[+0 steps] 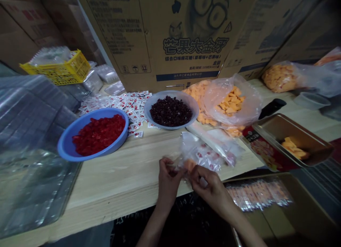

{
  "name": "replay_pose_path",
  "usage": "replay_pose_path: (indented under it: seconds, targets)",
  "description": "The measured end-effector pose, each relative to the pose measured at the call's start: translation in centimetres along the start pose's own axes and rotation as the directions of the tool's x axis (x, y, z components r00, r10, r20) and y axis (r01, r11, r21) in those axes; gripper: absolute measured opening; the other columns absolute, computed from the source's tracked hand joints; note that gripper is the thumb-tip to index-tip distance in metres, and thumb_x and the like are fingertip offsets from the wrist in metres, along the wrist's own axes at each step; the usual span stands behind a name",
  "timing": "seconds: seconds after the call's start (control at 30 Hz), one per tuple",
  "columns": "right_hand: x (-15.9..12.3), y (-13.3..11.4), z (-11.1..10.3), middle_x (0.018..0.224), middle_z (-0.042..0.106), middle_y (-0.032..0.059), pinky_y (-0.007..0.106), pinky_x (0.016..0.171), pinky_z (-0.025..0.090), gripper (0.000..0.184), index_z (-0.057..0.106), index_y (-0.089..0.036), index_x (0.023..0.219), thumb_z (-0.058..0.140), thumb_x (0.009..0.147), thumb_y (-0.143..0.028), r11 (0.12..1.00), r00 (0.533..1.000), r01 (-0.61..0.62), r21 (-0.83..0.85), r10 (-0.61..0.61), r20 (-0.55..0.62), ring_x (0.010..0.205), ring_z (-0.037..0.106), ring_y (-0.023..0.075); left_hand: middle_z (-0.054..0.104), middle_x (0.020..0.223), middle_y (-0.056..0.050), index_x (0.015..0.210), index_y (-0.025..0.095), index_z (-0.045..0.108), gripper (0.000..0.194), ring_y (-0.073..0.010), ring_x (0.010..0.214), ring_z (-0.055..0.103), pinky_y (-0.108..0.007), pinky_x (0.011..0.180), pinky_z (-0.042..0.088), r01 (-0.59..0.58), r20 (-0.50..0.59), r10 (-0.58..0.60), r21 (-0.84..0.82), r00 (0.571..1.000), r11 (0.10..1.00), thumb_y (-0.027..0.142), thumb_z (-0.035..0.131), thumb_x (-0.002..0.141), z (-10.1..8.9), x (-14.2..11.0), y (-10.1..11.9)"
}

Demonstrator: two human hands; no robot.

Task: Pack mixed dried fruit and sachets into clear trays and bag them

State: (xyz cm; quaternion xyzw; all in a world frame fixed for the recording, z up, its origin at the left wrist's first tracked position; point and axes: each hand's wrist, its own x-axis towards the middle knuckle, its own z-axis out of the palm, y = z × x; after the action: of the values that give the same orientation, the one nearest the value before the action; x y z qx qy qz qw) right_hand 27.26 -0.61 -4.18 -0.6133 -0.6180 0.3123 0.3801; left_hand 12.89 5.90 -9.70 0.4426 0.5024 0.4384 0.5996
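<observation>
Near the table's front edge, my left hand (169,181) pinches one side of a small clear plastic bag (183,162). The fingers of my right hand (209,184) are closed on the bag's other side. An orange piece (189,164) shows through the film between my hands; fingers partly hide the bag, and the picture is a little blurred. Just beyond lie clear bags with red-and-white sachets (206,156) and a long roll of clear film (211,142). Farther back stands a pale bowl of dark red pieces (171,111).
A blue bowl (62,145) of red pieces is at left, beside scattered sachets (133,110). Orange pieces fill an open bag (230,101). At right are a tin (306,129), a black handle (273,107) and, lower, a carton of packed bags (258,195). Plastic trays (29,133) stand far left.
</observation>
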Motion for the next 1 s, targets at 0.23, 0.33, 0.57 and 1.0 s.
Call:
replay_pose_path:
  seconds: [0.23,0.33,0.57,1.0]
  targets:
    - [-2.5,1.1,2.4,0.159,0.033,0.0176,0.062,0.115,0.034,0.074,0.033,-0.023,0.154,0.065,0.088,-0.020,0.948,0.987,0.102,-0.302,-0.135,-0.090,0.147,0.031,0.0377,0.059,0.067,0.001,0.078,0.019,0.060,0.026,-0.0129,0.061,0.053,-0.023,0.059,0.041,-0.026,0.174,0.011,0.083,0.985,0.996,0.042,0.068,0.087,0.0,-0.3,2.1]
    - [-3.7,0.6,2.3,0.165,0.021,0.0133,0.064,0.118,0.030,0.079,0.010,-0.028,0.162,0.049,0.096,-0.012,0.908,0.985,0.084,-0.411,-0.138,-0.102,0.152,0.022,0.0334,0.065,0.071,0.000,0.080,0.021,0.063,0.021,-0.0151,0.066,0.058,-0.024,0.063,0.043,-0.102,0.184,0.062,0.214,0.981,0.971,0.040,0.065,0.089,0.4,-1.7,3.6]
    - [-3.7,-2.2,-5.2,0.149,0.052,0.0059,0.045,0.109,0.051,0.066,0.036,-0.031,0.156,0.045,0.095,-0.005,0.868,0.949,0.186,-0.459,-0.281,-0.146,0.135,0.053,0.0253,0.071,0.079,-0.002,0.113,0.023,0.066,0.024,-0.0159,0.066,0.064,-0.027,0.068,0.050,-0.182,0.399,0.115,0.133,0.910,0.974,0.036,0.060,0.094,0.9,-2.3,7.6]
    - [-12.7,-5.7,-21.2,0.114,0.075,0.0101,0.035,0.093,0.057,0.028,0.076,-0.022,0.116,0.072,0.090,-0.032,0.885,0.521,-0.411,-0.220,0.030,-0.853,0.098,0.073,0.0216,0.072,0.083,0.000,0.108,0.019,0.070,0.029,-0.0109,0.068,0.062,-0.023,0.069,0.050,-0.183,0.037,0.180,0.154,0.983,0.971,0.033,0.074,0.083,-3.6,0.5,6.6]
